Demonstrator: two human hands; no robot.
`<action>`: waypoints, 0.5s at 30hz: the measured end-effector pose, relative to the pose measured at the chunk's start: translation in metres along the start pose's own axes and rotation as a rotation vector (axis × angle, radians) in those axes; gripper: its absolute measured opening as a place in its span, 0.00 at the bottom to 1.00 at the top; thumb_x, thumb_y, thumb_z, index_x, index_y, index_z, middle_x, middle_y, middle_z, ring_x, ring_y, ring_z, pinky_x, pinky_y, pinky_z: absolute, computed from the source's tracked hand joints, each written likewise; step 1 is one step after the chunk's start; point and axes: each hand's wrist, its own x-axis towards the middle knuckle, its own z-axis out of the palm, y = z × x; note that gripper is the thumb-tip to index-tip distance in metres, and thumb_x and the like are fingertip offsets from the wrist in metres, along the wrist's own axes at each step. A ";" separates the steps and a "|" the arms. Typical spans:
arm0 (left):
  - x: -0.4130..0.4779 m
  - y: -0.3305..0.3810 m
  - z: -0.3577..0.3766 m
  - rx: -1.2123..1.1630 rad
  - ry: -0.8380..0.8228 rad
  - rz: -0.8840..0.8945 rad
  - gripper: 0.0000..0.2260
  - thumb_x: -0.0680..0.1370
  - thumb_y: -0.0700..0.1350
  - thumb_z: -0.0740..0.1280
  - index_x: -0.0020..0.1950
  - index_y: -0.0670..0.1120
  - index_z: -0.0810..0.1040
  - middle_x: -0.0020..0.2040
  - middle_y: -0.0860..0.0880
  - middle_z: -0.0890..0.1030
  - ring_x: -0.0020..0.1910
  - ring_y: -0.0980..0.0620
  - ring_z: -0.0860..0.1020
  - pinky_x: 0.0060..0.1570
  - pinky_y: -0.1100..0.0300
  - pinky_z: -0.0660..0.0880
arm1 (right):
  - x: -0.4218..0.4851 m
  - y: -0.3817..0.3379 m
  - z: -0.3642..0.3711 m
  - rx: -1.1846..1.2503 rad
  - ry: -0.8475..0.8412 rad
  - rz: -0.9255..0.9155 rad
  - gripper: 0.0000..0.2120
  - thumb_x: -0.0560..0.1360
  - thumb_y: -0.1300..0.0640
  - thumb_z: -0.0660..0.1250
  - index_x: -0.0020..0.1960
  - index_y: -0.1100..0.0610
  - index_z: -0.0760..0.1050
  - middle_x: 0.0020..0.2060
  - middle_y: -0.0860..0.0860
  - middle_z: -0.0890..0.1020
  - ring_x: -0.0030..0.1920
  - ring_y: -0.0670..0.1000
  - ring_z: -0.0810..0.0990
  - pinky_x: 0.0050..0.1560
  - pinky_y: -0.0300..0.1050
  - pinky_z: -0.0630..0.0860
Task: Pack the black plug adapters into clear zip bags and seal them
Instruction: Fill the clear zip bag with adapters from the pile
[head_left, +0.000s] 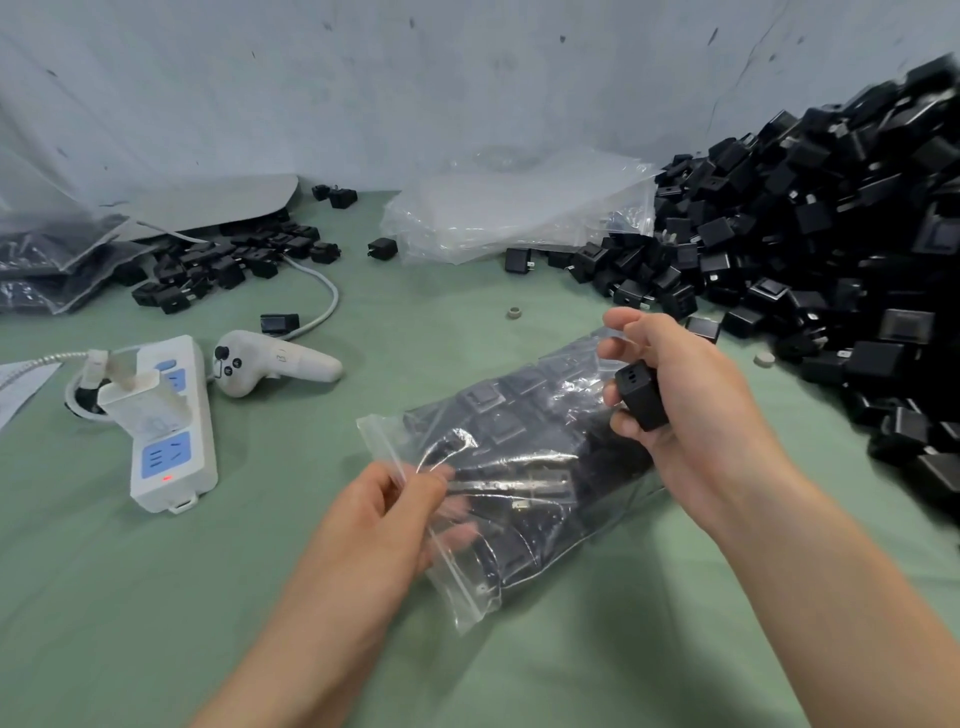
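Left hand (400, 512) pinches the bag (514, 467) mouth; right hand (675, 395) grips one adapter (641, 395). Spread the mouth wider (bag looks nearly full), then slide it in flat.

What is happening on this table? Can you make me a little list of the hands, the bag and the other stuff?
left hand: pinches the mouth edge of the zip bag
right hand: grips one black adapter
zip bag: lies on the green table, holds many adapters, mouth looks unsealed
adapter pile: big heap on the right
empty bags: clear stack at the back
also there: power strip, white controller
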 end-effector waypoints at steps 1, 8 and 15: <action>0.000 0.000 0.001 0.005 0.004 0.011 0.08 0.77 0.45 0.69 0.50 0.42 0.80 0.45 0.48 0.87 0.43 0.49 0.86 0.45 0.58 0.80 | 0.000 0.000 0.000 -0.001 0.000 -0.001 0.10 0.79 0.58 0.61 0.51 0.52 0.81 0.37 0.48 0.80 0.27 0.47 0.73 0.23 0.39 0.65; 0.002 -0.002 0.004 0.086 -0.002 0.086 0.13 0.72 0.50 0.69 0.51 0.43 0.81 0.46 0.49 0.87 0.44 0.56 0.85 0.47 0.60 0.79 | 0.000 0.003 0.000 -0.016 -0.015 -0.004 0.10 0.79 0.58 0.61 0.51 0.52 0.81 0.38 0.48 0.80 0.28 0.47 0.74 0.23 0.39 0.66; 0.002 0.003 0.007 -0.233 -0.068 -0.019 0.04 0.82 0.38 0.62 0.50 0.37 0.73 0.47 0.38 0.86 0.50 0.43 0.85 0.40 0.60 0.82 | -0.002 0.002 0.001 -0.020 -0.017 0.005 0.10 0.79 0.58 0.61 0.50 0.52 0.81 0.37 0.48 0.80 0.27 0.47 0.74 0.23 0.39 0.66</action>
